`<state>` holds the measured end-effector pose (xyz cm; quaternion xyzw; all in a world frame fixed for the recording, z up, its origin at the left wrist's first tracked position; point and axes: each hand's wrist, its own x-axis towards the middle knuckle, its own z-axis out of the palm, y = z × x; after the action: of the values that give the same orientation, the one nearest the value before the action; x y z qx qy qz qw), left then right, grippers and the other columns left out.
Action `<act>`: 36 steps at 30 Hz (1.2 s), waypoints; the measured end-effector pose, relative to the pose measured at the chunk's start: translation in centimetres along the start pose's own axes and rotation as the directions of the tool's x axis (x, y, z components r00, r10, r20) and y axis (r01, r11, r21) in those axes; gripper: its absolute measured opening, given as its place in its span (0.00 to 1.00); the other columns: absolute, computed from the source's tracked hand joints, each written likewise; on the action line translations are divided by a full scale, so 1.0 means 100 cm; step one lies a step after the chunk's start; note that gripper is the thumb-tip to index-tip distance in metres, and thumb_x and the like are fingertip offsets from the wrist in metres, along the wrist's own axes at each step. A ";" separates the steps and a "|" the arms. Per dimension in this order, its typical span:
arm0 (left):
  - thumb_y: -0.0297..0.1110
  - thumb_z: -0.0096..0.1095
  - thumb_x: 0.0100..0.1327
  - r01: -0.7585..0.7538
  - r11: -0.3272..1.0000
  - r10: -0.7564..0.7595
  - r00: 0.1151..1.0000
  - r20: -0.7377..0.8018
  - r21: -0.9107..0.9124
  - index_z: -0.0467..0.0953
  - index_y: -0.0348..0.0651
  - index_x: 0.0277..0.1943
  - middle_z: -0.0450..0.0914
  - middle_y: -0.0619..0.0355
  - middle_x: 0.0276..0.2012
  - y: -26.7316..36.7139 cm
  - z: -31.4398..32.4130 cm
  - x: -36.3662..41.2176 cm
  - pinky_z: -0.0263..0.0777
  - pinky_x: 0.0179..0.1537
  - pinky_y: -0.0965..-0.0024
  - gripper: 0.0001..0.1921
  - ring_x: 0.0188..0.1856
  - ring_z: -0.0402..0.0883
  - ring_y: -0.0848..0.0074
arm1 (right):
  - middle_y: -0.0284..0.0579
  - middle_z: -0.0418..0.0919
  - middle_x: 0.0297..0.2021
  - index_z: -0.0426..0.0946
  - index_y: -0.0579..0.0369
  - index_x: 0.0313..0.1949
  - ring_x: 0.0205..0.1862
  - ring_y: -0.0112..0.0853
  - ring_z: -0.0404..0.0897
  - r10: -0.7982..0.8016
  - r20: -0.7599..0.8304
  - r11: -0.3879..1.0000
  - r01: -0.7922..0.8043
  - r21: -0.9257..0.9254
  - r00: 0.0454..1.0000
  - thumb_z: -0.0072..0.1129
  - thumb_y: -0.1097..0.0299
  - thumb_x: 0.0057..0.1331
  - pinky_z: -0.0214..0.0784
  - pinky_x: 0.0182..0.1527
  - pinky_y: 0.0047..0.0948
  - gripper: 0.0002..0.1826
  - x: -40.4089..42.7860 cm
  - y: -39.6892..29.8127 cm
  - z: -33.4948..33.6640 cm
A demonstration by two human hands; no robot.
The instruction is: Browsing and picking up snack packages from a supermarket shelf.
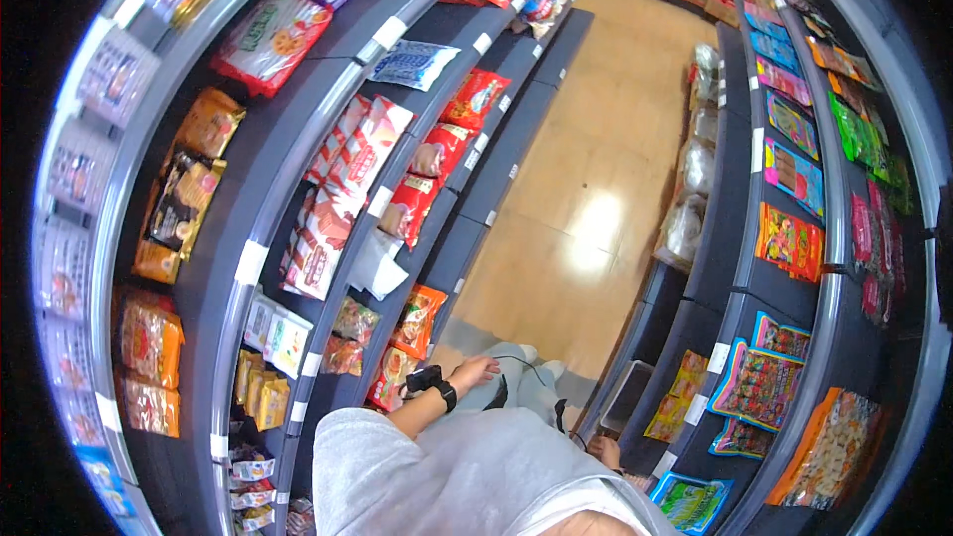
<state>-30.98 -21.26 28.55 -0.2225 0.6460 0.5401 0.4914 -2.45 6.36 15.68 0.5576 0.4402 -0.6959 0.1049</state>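
Observation:
My left hand (pixel 476 371) hovers over or rests on my grey trouser leg, fingers a little spread and nothing in them. A black strap and a small black device sit on that wrist. Low on the right, my right hand (pixel 604 449) is beside the bottom shelf, close to a pale-rimmed rectangular tray (pixel 627 396). Its fingers look curled, and whether they grip anything is hidden. Yellow snack packets (pixel 677 396) lie on the shelf just above that hand. Orange food packets (pixel 418 320) stand on the left shelf near my left hand.
Left-hand shelves (pixel 357 82) carry red-and-white wafer bags (pixel 327 238), red packets (pixel 409 208) and other bagged snacks. Right-hand shelves (pixel 752 290) hold candy bags (pixel 759 387) and a bag of pale nuts or sweets (pixel 834 447). Between them runs a tan tiled floor (pixel 573 164). Clear-wrapped packs (pixel 681 231) line the lower right shelf.

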 end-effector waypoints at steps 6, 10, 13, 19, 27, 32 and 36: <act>0.43 0.38 0.57 -0.021 1.000 0.021 1.000 -0.010 -0.013 0.67 0.41 0.45 0.72 0.59 0.40 -0.003 0.015 -0.001 0.60 0.35 0.78 0.19 0.37 0.68 0.77 | 0.49 0.74 0.23 0.67 0.66 0.35 0.22 0.33 0.74 -0.006 0.039 0.973 0.015 -0.228 0.999 0.40 0.68 0.53 0.67 0.24 0.27 0.14 0.035 0.024 -0.017; 0.43 0.38 0.57 -0.078 0.995 0.078 0.997 0.002 -0.056 0.67 0.41 0.45 0.72 0.59 0.40 -0.005 0.026 -0.005 0.60 0.35 0.77 0.19 0.37 0.69 0.78 | 0.50 0.73 0.23 0.66 0.67 0.35 0.21 0.34 0.73 -0.057 0.080 0.967 0.075 -0.245 0.995 0.40 0.68 0.53 0.67 0.22 0.28 0.15 0.046 0.022 -0.018; 0.43 0.39 0.57 -0.124 0.991 0.126 0.991 0.039 -0.047 0.67 0.41 0.45 0.72 0.59 0.39 0.010 0.043 -0.005 0.60 0.35 0.77 0.19 0.37 0.68 0.79 | 0.49 0.73 0.23 0.65 0.67 0.35 0.20 0.35 0.72 -0.404 0.163 0.806 0.435 -0.401 0.900 0.40 0.68 0.53 0.66 0.22 0.28 0.14 0.098 0.051 -0.040; 0.42 0.39 0.56 -0.159 0.987 0.159 0.987 0.020 -0.020 0.68 0.42 0.44 0.73 0.61 0.39 0.007 0.044 -0.002 0.60 0.35 0.77 0.18 0.36 0.68 0.79 | 0.49 0.72 0.20 0.68 0.65 0.28 0.19 0.34 0.71 -0.087 0.044 0.996 0.087 -0.004 0.995 0.39 0.68 0.54 0.63 0.21 0.28 0.12 0.070 0.017 -0.014; 0.44 0.40 0.56 -0.202 0.978 0.197 0.977 0.086 0.052 0.67 0.44 0.44 0.72 0.62 0.40 0.023 0.061 -0.003 0.58 0.35 0.77 0.18 0.36 0.68 0.80 | 0.49 0.73 0.19 0.72 0.61 0.22 0.22 0.36 0.74 -0.079 0.038 0.970 0.086 -0.228 0.996 0.44 0.64 0.52 0.64 0.26 0.31 0.12 0.053 0.021 -0.023; 0.46 0.41 0.56 -0.192 0.979 0.182 0.976 0.119 0.074 0.67 0.44 0.43 0.72 0.62 0.40 0.026 0.068 0.009 0.58 0.36 0.76 0.18 0.37 0.67 0.80 | 0.49 0.73 0.20 0.71 0.60 0.21 0.22 0.37 0.74 -0.081 0.043 0.969 0.089 -0.230 0.996 0.45 0.64 0.52 0.65 0.25 0.32 0.12 0.056 0.010 -0.019; 0.48 0.42 0.55 -0.172 0.980 0.159 0.978 0.132 0.097 0.68 0.45 0.43 0.72 0.63 0.40 0.033 0.072 0.015 0.58 0.36 0.76 0.19 0.38 0.67 0.80 | 0.49 0.73 0.20 0.71 0.59 0.21 0.22 0.37 0.74 -0.075 0.047 0.972 0.084 -0.220 0.996 0.45 0.64 0.52 0.65 0.25 0.32 0.11 0.061 0.008 -0.021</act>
<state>-31.40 -13.22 29.31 -0.1074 0.6587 0.5563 0.4951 -2.65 9.46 10.03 0.5109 0.5348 -0.6568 0.1469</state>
